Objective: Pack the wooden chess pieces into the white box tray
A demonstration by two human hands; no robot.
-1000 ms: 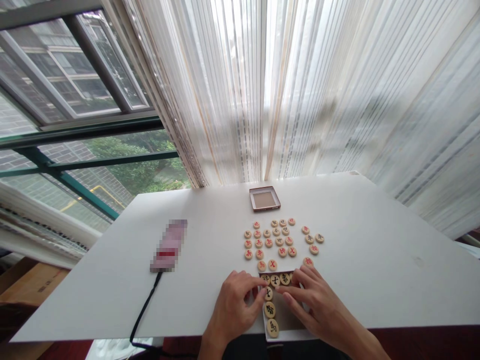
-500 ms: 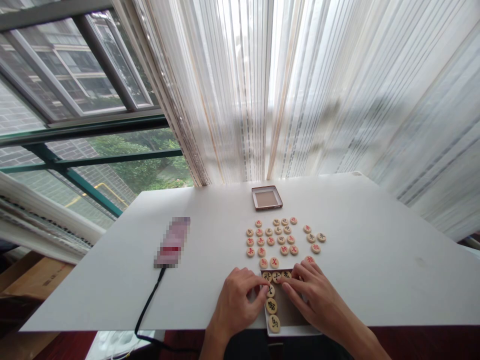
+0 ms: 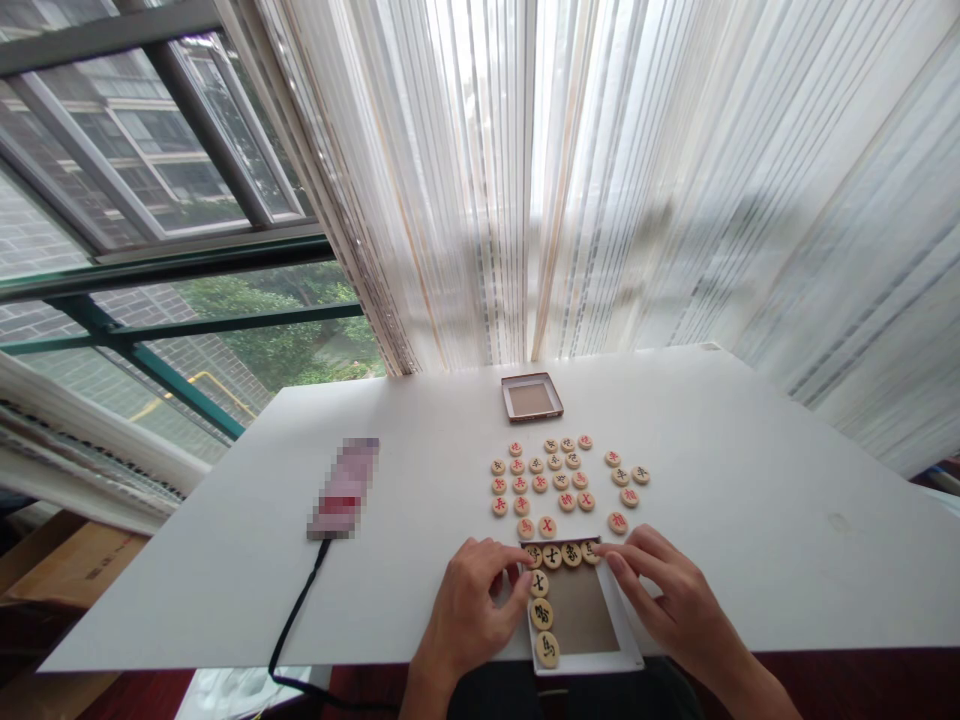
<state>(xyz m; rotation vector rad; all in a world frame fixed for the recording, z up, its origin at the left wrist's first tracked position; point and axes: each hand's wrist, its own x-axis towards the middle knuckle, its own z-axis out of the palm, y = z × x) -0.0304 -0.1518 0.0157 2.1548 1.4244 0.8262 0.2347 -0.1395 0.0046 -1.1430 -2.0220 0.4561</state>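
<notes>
A shallow white-rimmed box (image 3: pixel 628 625) lies at the table's front edge, with round wooden Chinese chess pieces with black characters along its top and left sides. My left hand (image 3: pixel 476 600) bends over the left wall; its index fingertip touches the corner piece (image 3: pixel 533 557), and the thumb lies just below, apart from it. At the upper right corner, my right hand (image 3: pixel 675 595) reaches in from the right. Its index fingertip rests by the last piece (image 3: pixel 590 552) of the top row, thumb apart beside it. Neither hand grips a piece.
Loose red and black chess pieces (image 3: pixel 540 483) lie in rough rows beyond the box, several more to the right (image 3: pixel 629 497). Behind them sits the box lid (image 3: pixel 532 397). A pixelated pink object (image 3: pixel 345 490) with a black cord (image 3: pixel 294 600) is at left.
My right hand has drawn back to the right, uncovering the top row, where a fourth-place piece now shows in the corner. My left hand has hardly moved.
</notes>
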